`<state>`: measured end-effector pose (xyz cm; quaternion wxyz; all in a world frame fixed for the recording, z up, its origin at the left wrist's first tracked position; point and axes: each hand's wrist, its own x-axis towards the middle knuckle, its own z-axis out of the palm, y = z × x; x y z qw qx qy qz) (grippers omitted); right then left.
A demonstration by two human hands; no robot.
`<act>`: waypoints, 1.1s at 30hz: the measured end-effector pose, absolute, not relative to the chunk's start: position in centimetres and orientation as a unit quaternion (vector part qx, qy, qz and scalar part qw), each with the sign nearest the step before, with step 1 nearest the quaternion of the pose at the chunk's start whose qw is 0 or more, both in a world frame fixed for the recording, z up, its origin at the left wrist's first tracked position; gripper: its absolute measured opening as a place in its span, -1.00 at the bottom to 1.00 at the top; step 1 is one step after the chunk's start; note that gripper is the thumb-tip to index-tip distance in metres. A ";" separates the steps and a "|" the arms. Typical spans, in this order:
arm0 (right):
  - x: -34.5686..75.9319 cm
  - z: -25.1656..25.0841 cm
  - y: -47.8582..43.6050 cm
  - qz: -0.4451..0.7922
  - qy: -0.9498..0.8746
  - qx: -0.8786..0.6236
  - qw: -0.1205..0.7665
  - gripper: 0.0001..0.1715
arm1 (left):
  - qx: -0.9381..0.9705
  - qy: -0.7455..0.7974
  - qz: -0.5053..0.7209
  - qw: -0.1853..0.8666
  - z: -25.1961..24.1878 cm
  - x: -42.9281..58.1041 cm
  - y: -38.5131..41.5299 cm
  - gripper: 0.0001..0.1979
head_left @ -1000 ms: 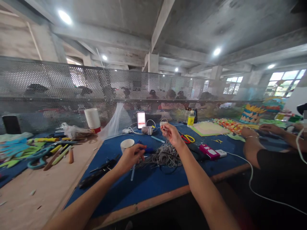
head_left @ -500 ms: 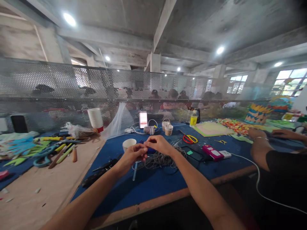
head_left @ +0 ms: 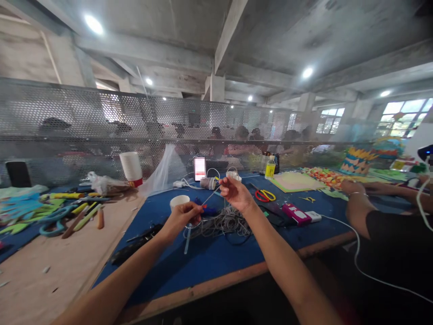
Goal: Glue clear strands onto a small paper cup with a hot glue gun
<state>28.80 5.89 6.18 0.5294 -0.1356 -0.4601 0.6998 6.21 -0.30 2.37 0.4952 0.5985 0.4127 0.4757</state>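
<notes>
Metal mesh screen (head_left: 142, 115) across the back; windows (head_left: 404, 115) far right. On the tan board at left: stack of white cups (head_left: 130, 166), tilted; crumpled plastic bag (head_left: 107, 184) near it; blue-handled scissors (head_left: 64, 212). Right side: yellow-labelled bottle (head_left: 270, 169) upright, pink box (head_left: 295, 214), zigzag-patterned basket (head_left: 354, 161).

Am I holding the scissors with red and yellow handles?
No, the scissors with red and yellow handles lie on the blue tabletop, apart from the left hand and right hand.
</notes>
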 end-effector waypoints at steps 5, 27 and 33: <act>29.4 6.5 6.1 0.708 -0.423 -0.124 0.552 -0.87 | 0.649 0.416 0.423 0.476 1.2 7.0 -0.4 -0.58; 34.4 7.9 7.6 0.592 -0.349 -0.092 0.721 -0.81 | 0.714 0.432 0.345 0.430 1.0 7.0 -1.1 -0.65; 34.4 7.9 8.0 0.588 -0.369 -0.093 0.713 -0.84 | 0.730 0.439 0.342 0.396 1.1 6.7 -1.0 -0.66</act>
